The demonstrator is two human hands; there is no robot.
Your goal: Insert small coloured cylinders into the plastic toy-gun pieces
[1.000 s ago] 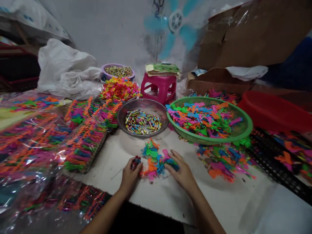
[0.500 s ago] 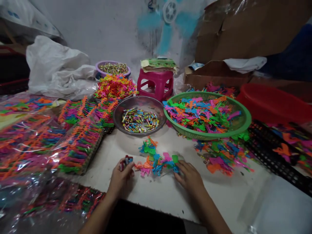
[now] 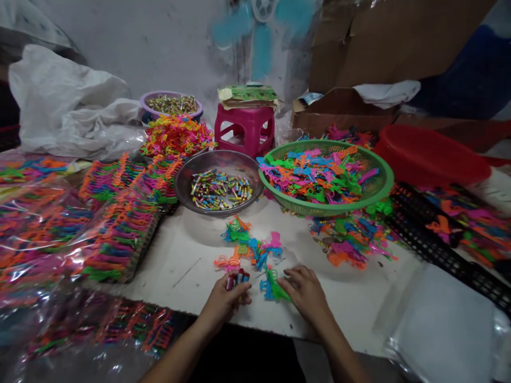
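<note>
My left hand (image 3: 227, 297) is closed around several small striped cylinders (image 3: 238, 277), their ends showing above the thumb. My right hand (image 3: 306, 293) has its thumb and fingers curled on the edge of a green plastic toy gun (image 3: 280, 287), beside a blue piece (image 3: 266, 290) on the white table. Between and beyond my hands lies a loose cluster of orange, blue, pink and green toy guns (image 3: 259, 251). Behind it stands a grey metal bowl (image 3: 187, 199) with many of the striped cylinders inside. A green basket (image 3: 327, 208) heaped with toy guns is to its right.
Bagged rows of colourful pieces (image 3: 115, 239) cover the left side. A pink stool (image 3: 244, 125) and a purple basin (image 3: 146, 101) stand behind. On the right are a loose toy-gun pile (image 3: 347, 242), a red basin (image 3: 431, 154), a black mesh strip (image 3: 415, 234) and clear plastic bags (image 3: 443, 314).
My left hand has moved right and nearer to me, still holding the cylinders. My right hand has drawn back slightly, and green and blue pieces now lie nearer, apart from the cluster. The view has shifted.
</note>
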